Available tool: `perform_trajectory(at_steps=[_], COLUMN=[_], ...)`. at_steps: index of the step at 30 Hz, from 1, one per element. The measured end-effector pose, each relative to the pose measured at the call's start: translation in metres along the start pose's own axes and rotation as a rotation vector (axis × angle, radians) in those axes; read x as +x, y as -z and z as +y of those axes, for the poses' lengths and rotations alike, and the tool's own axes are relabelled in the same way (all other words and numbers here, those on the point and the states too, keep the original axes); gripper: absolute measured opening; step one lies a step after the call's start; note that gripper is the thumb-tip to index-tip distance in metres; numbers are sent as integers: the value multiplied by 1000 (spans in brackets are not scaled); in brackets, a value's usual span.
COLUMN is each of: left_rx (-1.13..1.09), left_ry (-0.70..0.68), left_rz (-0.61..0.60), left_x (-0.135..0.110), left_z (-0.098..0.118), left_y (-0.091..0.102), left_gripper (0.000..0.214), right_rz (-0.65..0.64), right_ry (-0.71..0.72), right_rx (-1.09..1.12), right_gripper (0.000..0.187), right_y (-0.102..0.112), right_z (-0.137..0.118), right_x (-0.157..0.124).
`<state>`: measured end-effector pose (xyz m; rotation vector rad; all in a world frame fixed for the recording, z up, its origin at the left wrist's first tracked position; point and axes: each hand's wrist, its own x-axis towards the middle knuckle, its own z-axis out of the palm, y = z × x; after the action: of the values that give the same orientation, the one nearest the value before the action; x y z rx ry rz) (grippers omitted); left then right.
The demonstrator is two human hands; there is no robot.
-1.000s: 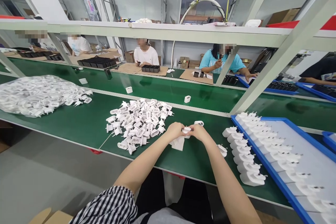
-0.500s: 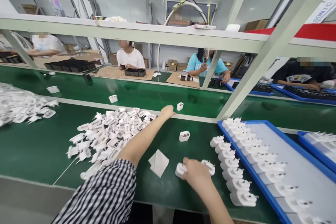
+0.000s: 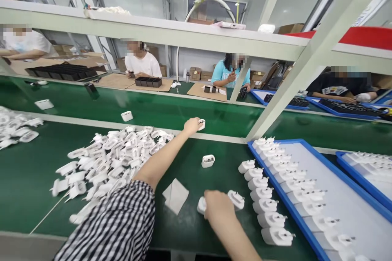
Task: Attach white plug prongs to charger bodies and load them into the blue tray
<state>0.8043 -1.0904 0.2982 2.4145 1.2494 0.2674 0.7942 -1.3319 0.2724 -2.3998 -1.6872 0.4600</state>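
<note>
My left hand point(image 3: 192, 126) reaches far forward to the belt, its fingers closed on the left side of a white charger housing point(image 3: 201, 124). Nearer to me, my right hand point(image 3: 219, 205) is closed over a white charger point(image 3: 201, 204) on the green table; the fingers hide much of it. Just beyond that hand lies another white charger point(image 3: 235, 200) with pins on top. An open-topped white housing point(image 3: 208, 161) stands between my two hands. To the left, a folded white cloth or paper point(image 3: 176, 195) lies flat. White plug covers point(image 3: 113, 155) are heaped beside my left forearm.
A row of white chargers point(image 3: 265, 205) runs along a blue-rimmed tray point(image 3: 294, 216) holding more. Two housings point(image 3: 126, 116) sit on the green belt point(image 3: 159, 110). A slanted post point(image 3: 284, 73) and shelf beam stand ahead. Several co-workers point(image 3: 142, 65) sit across the belt.
My left hand has come to the housing on the belt and closed on it. My right hand remains on the charger. The whole view has shifted slightly to the right.
</note>
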Motion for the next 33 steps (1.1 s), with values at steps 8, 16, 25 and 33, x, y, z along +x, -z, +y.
perform_trajectory(at_steps=[8, 16, 25, 33], left_rx=[-28, -56, -39, -1027], left_ry=[-62, 57, 277, 168], left_rz=[-214, -124, -76, -66], left_x=[-149, -190, -171, -198], left_z=[-46, -56, -80, -38], left_y=[3, 7, 20, 13], left_gripper=[24, 43, 16, 18], right_rz=[-142, 77, 73, 285], right_ry=[-141, -63, 217, 394], right_rx=[-132, -185, 96, 440], right_gripper=[19, 50, 34, 39], right_y=[34, 54, 34, 13], right_z=[-7, -18, -28, -26], right_x=[18, -6, -12, 2])
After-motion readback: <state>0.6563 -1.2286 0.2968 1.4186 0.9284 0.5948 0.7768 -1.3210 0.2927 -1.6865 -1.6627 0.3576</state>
